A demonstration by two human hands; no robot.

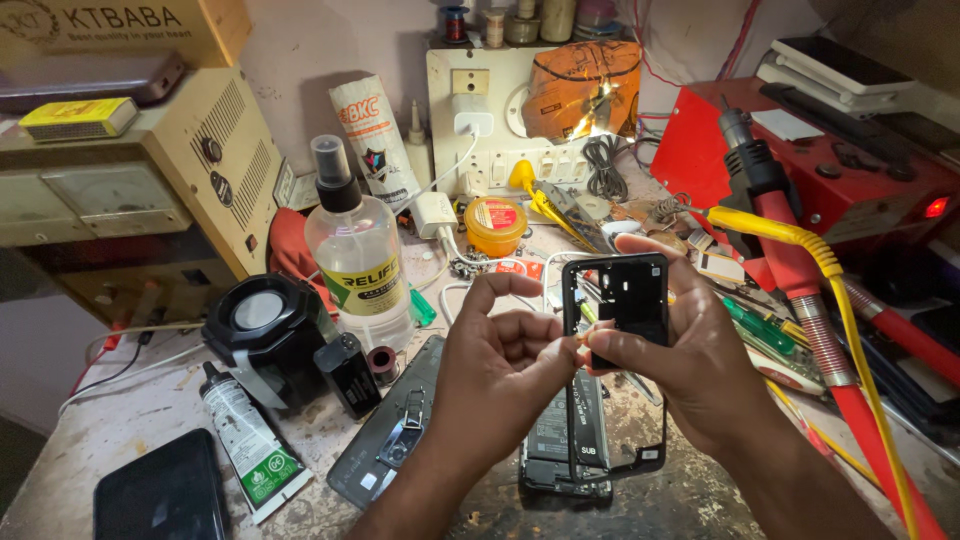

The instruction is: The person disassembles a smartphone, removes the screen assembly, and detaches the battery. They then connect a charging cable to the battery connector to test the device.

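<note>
Right hand [690, 350] gripping phone frame [618, 310] upright between both hands, left hand [505, 355] pinching something small at its edge, so best held steady, peeled slowly, above opened phone [570, 440].

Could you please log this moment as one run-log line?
left hand: pinching small part | right hand: holding phone frame | below: opened phone

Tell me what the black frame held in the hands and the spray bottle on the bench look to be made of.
Black frame: likely moulded plastic with a matte finish, thin-walled with cut-outs; a metal core cannot be ruled out. The right hand holds it while the left hand pinches at its edge.
Spray bottle: clear glossy plastic by the look, liquid visible through it, with a black plastic pump top.
</note>
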